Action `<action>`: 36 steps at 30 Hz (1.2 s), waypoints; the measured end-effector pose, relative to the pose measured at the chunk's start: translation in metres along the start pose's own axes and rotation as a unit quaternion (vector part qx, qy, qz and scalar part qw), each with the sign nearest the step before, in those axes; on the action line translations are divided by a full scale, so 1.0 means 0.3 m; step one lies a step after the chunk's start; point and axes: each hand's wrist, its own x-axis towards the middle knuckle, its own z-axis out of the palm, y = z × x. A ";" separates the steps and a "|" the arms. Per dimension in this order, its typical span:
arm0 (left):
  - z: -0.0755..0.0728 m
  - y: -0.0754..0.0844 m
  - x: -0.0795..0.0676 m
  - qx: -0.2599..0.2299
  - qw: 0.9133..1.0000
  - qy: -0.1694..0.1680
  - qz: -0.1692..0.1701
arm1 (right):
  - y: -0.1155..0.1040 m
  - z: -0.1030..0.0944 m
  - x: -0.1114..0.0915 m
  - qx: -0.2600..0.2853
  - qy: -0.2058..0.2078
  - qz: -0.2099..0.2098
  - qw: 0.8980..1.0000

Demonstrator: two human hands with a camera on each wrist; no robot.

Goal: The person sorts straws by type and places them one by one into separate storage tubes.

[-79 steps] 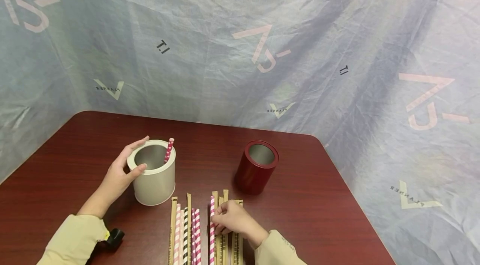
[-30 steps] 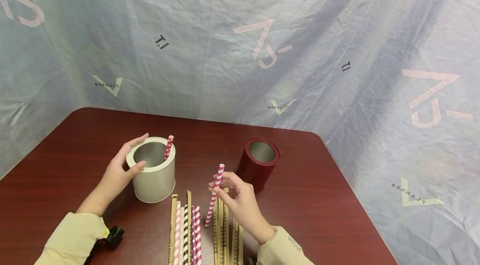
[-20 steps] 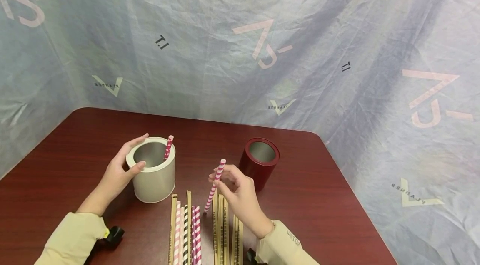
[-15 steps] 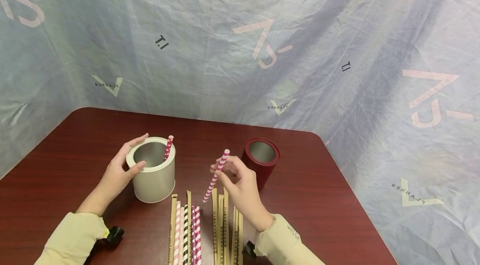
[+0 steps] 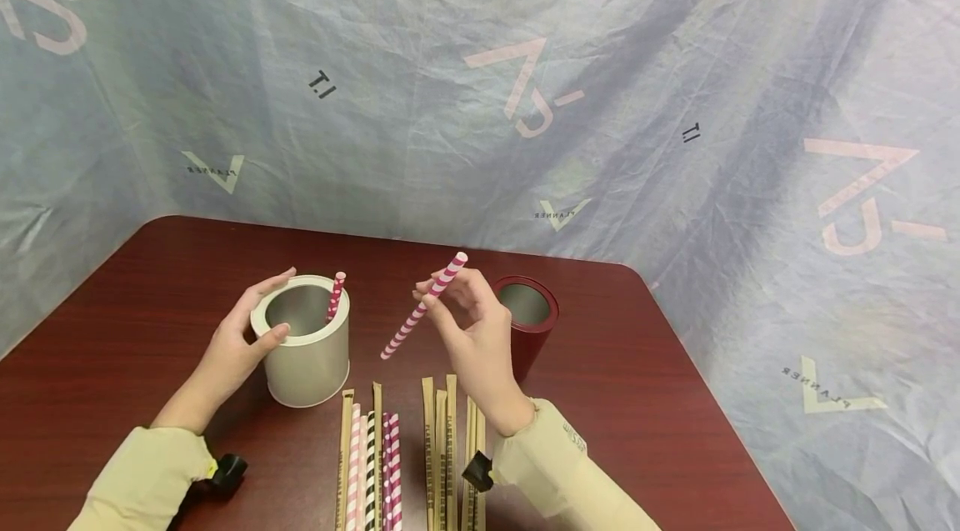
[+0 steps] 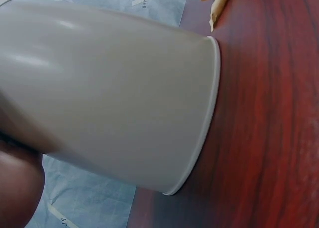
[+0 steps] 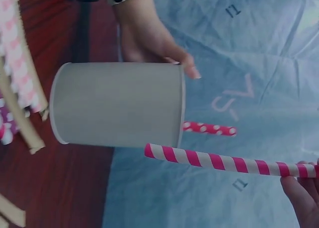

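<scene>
My right hand (image 5: 480,335) pinches a pink-and-white striped paper straw (image 5: 412,318) between thumb and fingers, off the table. The straw slants, its lower end toward the white can (image 5: 309,373) and apart from it in the head view. My left hand (image 5: 238,341) holds the can's rim from the left, thumb at the front and fingers behind. A red dotted straw (image 5: 337,296) leans inside the can and sticks out at the right of its opening. In the right wrist view the can (image 7: 117,103) and striped straw (image 7: 219,161) show side-on.
Behind my right hand stands a dark red can (image 5: 534,339), partly hidden. Striped and dotted straws (image 5: 371,464) lie at the front with paper-wrapped straws (image 5: 441,456) to their right. The red-brown table (image 5: 405,268) ends at a hanging grey cloth (image 5: 420,97).
My right hand has picked the striped straw from the row at the front, lifted it and tilted its lower end toward the white can. My left hand has stayed on the can.
</scene>
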 end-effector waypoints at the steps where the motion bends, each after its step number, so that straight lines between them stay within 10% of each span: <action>1: 0.000 0.000 0.000 -0.001 1.000 0.000 0.001 | -0.007 0.006 0.006 0.005 0.003 -0.005 1.000; 17: 0.004 0.001 -0.002 -0.010 1.000 -0.001 0.006 | -0.054 0.089 0.061 0.036 0.044 -0.055 0.997; 36: 0.002 -0.002 0.002 -0.007 1.000 0.002 0.014 | 0.050 0.179 0.057 -0.012 0.028 -0.060 0.998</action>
